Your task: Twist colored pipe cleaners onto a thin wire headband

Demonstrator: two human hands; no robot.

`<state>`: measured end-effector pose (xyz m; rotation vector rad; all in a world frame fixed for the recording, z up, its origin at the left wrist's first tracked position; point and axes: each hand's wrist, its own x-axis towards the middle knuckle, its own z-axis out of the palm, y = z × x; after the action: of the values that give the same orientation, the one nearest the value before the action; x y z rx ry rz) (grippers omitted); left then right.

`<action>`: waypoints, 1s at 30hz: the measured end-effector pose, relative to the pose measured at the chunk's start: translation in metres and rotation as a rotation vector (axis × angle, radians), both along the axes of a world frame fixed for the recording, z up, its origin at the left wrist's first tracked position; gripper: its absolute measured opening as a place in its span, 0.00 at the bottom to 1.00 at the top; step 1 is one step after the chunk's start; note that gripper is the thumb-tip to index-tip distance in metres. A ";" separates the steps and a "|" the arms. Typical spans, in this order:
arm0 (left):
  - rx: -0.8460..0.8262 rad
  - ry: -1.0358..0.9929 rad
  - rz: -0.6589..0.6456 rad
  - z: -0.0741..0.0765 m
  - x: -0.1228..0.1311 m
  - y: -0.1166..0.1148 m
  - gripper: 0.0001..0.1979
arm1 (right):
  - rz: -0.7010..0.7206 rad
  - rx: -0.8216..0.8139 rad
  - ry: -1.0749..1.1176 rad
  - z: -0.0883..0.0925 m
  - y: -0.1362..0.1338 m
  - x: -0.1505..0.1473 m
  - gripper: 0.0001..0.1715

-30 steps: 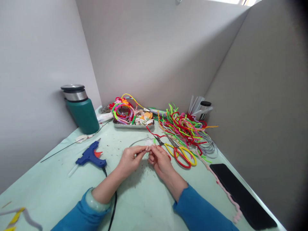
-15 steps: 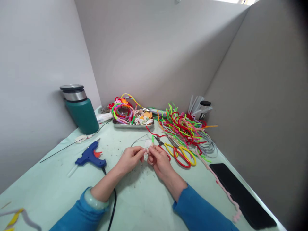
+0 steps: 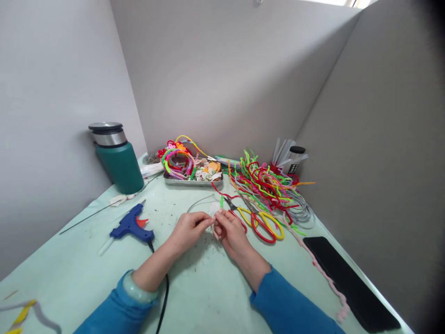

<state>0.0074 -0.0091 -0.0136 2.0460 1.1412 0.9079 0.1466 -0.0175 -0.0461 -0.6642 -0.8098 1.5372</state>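
Note:
Over the middle of the table my left hand point(image 3: 190, 229) and my right hand point(image 3: 230, 230) meet, fingertips touching. Both pinch a small pale pink piece point(image 3: 214, 230), probably pipe cleaner, mostly hidden by the fingers. A short bright green fuzzy end point(image 3: 221, 202) sticks up just beyond my right fingers. Behind the fingertips shows a whitish flat bit point(image 3: 214, 207); whether it is held or lies on the table I cannot tell. Right of my right hand lie scissors with yellow handles point(image 3: 277, 226) and scissors with red handles point(image 3: 263, 233).
A blue glue gun point(image 3: 131, 224) lies left, its black cord point(image 3: 166, 292) running under my left forearm. Behind stand a green bottle point(image 3: 119, 167) and a metal tray point(image 3: 193, 182) of craft pieces. Tangled pipe cleaners point(image 3: 267, 181) and a black phone-like slab point(image 3: 347, 283) are right.
My left fingertips have moved slightly right, closing against my right ones. The pale pink piece now hangs lower beneath the fingers. The view has shifted a little.

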 end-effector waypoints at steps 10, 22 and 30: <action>0.062 0.000 -0.029 0.002 0.000 -0.001 0.13 | 0.010 0.010 0.029 -0.002 0.002 0.001 0.11; 0.129 0.040 0.011 -0.006 0.000 0.001 0.10 | 0.009 -0.002 0.027 -0.001 0.003 0.001 0.12; 0.185 0.070 0.022 -0.009 -0.001 0.001 0.09 | 0.001 -0.023 0.031 0.001 0.002 0.001 0.12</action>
<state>0.0064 -0.0080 -0.0223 2.2326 1.1557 0.9921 0.1473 -0.0156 -0.0452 -0.6558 -0.7704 1.5564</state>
